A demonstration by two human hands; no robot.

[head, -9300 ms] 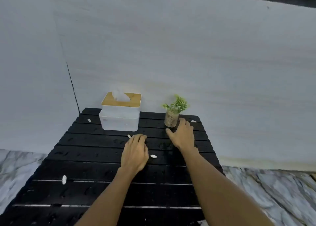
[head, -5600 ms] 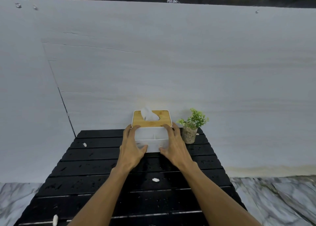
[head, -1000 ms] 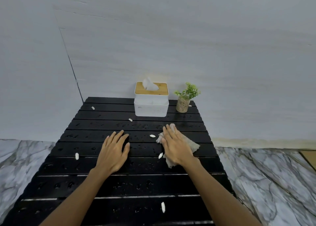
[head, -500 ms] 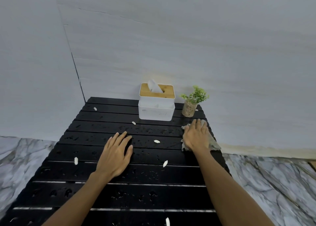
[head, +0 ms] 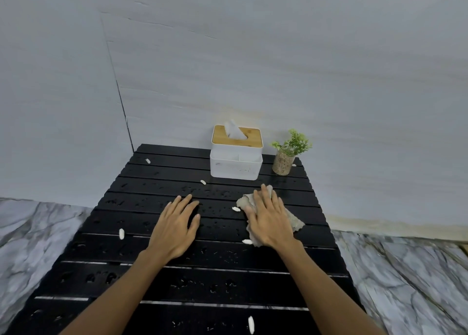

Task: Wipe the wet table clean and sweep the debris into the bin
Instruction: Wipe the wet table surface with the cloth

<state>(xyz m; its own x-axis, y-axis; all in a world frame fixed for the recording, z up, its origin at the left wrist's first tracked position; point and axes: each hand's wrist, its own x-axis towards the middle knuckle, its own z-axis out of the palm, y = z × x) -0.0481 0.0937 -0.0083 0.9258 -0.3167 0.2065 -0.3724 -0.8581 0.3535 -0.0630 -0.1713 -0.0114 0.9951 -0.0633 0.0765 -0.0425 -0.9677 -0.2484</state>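
A black slatted table carries water drops and several small white debris pieces. My right hand lies flat on a crumpled damp tissue right of the table's middle, fingers spread over it. One white piece lies just left of the tissue and another by its near edge. My left hand rests flat on the table at centre, fingers apart, holding nothing. No bin is in view.
A white tissue box with a wooden lid stands at the table's back, against the grey wall. A small potted plant stands to its right. Marble floor lies on both sides of the table.
My right hand has slid the tissue from the table's right edge back toward the middle and nearer to me. The left hand has stayed put.
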